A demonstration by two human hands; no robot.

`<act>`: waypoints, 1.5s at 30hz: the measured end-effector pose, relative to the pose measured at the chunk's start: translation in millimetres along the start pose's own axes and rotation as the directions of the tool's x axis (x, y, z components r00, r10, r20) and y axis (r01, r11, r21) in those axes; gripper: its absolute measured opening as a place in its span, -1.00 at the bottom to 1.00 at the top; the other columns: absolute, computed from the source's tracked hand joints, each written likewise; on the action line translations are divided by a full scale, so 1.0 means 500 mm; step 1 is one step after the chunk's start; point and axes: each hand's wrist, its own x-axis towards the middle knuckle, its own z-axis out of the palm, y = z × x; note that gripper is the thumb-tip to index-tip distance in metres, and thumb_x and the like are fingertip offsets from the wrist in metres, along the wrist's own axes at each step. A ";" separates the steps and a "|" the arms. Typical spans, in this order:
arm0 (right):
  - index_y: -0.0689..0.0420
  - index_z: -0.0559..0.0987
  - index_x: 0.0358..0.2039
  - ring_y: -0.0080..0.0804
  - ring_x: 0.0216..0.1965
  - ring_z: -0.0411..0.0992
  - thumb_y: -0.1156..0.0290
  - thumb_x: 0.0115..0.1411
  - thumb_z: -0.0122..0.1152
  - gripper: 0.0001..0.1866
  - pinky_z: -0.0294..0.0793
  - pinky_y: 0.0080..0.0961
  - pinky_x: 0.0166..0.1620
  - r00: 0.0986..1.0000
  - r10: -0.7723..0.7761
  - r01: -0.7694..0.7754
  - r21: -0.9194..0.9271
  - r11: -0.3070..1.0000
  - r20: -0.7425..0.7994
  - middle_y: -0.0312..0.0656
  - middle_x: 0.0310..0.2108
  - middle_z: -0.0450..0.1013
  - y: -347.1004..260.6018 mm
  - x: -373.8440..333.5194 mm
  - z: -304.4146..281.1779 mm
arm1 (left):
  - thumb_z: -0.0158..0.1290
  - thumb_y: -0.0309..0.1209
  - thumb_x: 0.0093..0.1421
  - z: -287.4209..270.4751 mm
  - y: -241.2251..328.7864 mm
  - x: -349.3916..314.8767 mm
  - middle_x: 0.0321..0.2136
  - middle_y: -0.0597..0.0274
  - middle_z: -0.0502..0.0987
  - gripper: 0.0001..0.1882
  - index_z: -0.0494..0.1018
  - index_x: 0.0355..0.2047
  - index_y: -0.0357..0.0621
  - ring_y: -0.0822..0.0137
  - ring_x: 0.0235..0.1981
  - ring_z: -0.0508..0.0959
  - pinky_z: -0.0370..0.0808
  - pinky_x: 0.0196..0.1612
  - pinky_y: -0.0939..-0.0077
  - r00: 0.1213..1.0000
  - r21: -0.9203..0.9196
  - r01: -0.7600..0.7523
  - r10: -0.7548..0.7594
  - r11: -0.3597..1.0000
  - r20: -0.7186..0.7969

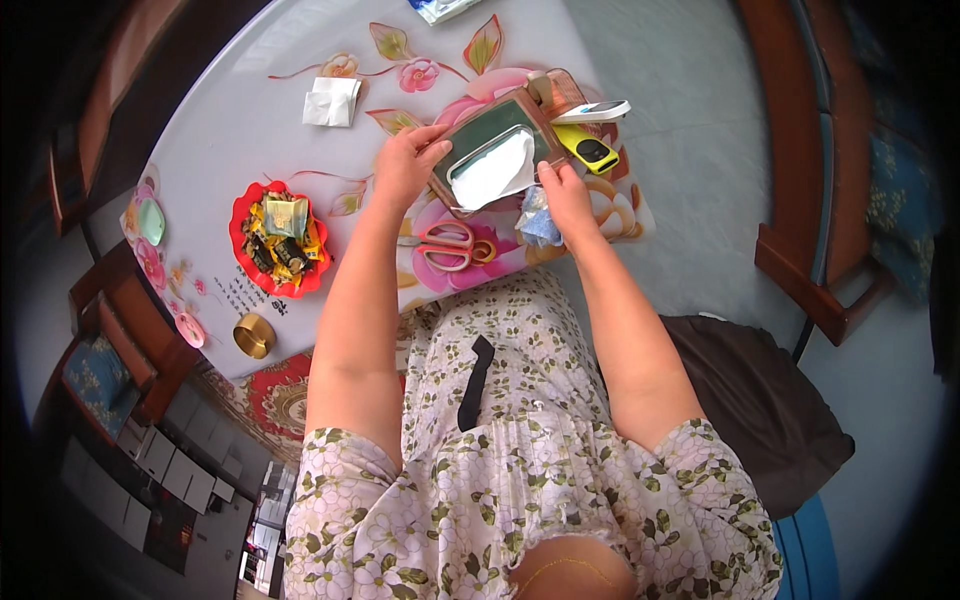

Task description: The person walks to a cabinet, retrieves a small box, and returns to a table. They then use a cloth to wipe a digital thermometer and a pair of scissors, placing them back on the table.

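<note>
A tissue box (474, 142) with a dark green top and brown frame is tilted between my hands over the table. White tissue (496, 176) shows through its rounded opening. My left hand (408, 165) is closed on the box's left edge, thumb on top. My right hand (567, 200) grips the right edge near the lower corner. Beside that hand is a crumpled blue-and-white packet or cloth (540, 218); I cannot tell if the hand touches it. Scissors with pink handles (447, 246) lie below the box, next to a brownish ring-shaped thing (483, 251).
On the flowered tablecloth (230, 120) stand a red scalloped bowl (237, 240) of wrapped sweets and a brass-coloured cup (254, 336). Folded white paper (331, 102) lies farther off. A white remote-like device (594, 112) and a yellow-black device (586, 147) lie right of the box.
</note>
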 end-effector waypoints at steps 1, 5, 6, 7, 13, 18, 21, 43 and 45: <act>0.26 0.48 -0.22 -0.09 -0.23 0.45 0.06 0.19 0.01 -0.55 0.37 -0.33 -0.14 1.000 0.003 -0.003 -0.026 1.000 0.003 0.03 -0.31 0.49 0.001 0.003 0.001 | 0.18 -0.29 0.04 0.004 -0.005 -0.002 -0.37 0.12 0.52 -0.67 0.55 -0.16 -0.03 0.25 -0.33 0.54 0.44 -0.24 0.42 1.000 -0.010 -0.009 0.008 1.000 -0.030; 0.26 0.47 -0.23 -0.22 -0.29 0.44 0.08 0.21 0.01 -0.56 0.37 -0.39 -0.17 0.999 0.026 -0.027 0.028 0.999 0.023 -0.04 -0.33 0.49 -0.005 0.000 -0.005 | 0.17 -0.28 0.04 0.006 -0.002 -0.003 -0.38 0.13 0.53 -0.69 0.56 -0.19 -0.07 0.26 -0.34 0.54 0.44 -0.24 0.44 0.999 -0.027 -0.009 0.008 1.000 -0.039; 0.26 0.47 -0.23 -0.27 -0.30 0.43 0.08 0.21 0.01 -0.56 0.37 -0.41 -0.17 0.999 0.033 -0.036 0.084 0.996 0.032 -0.06 -0.34 0.49 0.000 -0.003 -0.005 | 0.17 -0.28 0.05 0.005 -0.005 -0.003 -0.37 0.12 0.52 -0.68 0.55 -0.18 -0.08 0.26 -0.34 0.53 0.44 -0.24 0.44 0.999 -0.061 0.021 -0.022 0.998 -0.030; 0.25 0.47 -0.22 -0.37 -0.30 0.39 0.10 0.23 0.01 -0.59 0.35 -0.46 -0.18 0.997 0.054 -0.061 0.130 0.990 0.057 -0.13 -0.34 0.47 0.005 -0.010 -0.006 | 0.16 -0.29 0.06 0.004 -0.008 -0.004 -0.36 0.12 0.52 -0.68 0.54 -0.17 -0.09 0.27 -0.33 0.53 0.44 -0.24 0.44 0.998 -0.095 0.051 -0.053 0.994 -0.020; 0.24 0.52 -0.28 -0.43 -0.36 0.44 0.07 0.12 0.17 -0.57 0.40 -0.51 -0.22 0.980 0.041 -0.054 0.061 0.997 0.196 -0.14 -0.42 0.51 0.029 -0.076 0.025 | 0.17 -0.37 0.05 0.033 -0.045 -0.050 -0.32 0.17 0.42 -0.61 0.48 -0.07 -0.11 0.35 -0.34 0.46 0.43 -0.27 0.51 0.989 -0.327 0.000 -0.048 0.945 -0.139; 0.23 0.53 -0.22 0.25 -0.14 0.33 0.07 0.09 0.07 -0.54 0.33 -0.08 -0.08 0.989 -0.116 0.135 -0.228 0.964 0.096 0.24 -0.28 0.43 -0.005 -0.044 0.067 | 0.20 -0.43 0.02 0.028 -0.019 -0.060 -0.38 0.26 0.35 -0.60 0.48 -0.08 -0.13 0.42 -0.40 0.39 0.39 -0.31 0.56 0.986 -0.330 -0.006 -0.049 0.944 -0.158; 0.23 0.54 -0.24 0.23 -0.16 0.36 0.08 0.10 0.05 -0.56 0.34 -0.08 -0.08 0.991 -0.106 0.124 -0.266 0.956 0.084 0.23 -0.28 0.44 -0.006 -0.040 0.075 | 0.19 -0.43 0.04 0.034 -0.038 -0.063 -0.37 0.28 0.36 -0.61 0.47 -0.07 -0.14 0.46 -0.41 0.38 0.38 -0.30 0.60 0.984 -0.271 -0.025 -0.024 0.962 -0.177; 0.16 0.43 -0.13 -0.47 -0.19 0.44 0.00 0.28 -0.08 -0.55 0.46 -0.46 -0.10 0.681 0.384 -0.708 0.427 0.563 0.624 -0.26 -0.28 0.45 0.016 -0.150 -0.029 | 0.22 -0.38 0.02 0.183 -0.214 -0.389 -0.41 0.25 0.48 -0.62 0.41 -0.17 -0.24 0.45 -0.46 0.44 0.42 -0.46 0.54 0.495 -0.629 0.611 -0.852 0.481 -0.170; 0.15 0.38 -0.04 -0.47 -0.16 0.43 0.08 0.27 -0.03 -0.58 0.45 -0.43 -0.04 0.643 0.284 -0.702 0.398 0.591 0.712 -0.26 -0.20 0.42 0.019 -0.164 -0.029 | 0.26 -0.39 -0.02 0.196 -0.174 -0.363 -0.36 0.22 0.47 -0.56 0.37 -0.15 -0.25 0.42 -0.45 0.45 0.42 -0.45 0.53 0.443 -0.647 0.623 -0.880 0.439 -0.170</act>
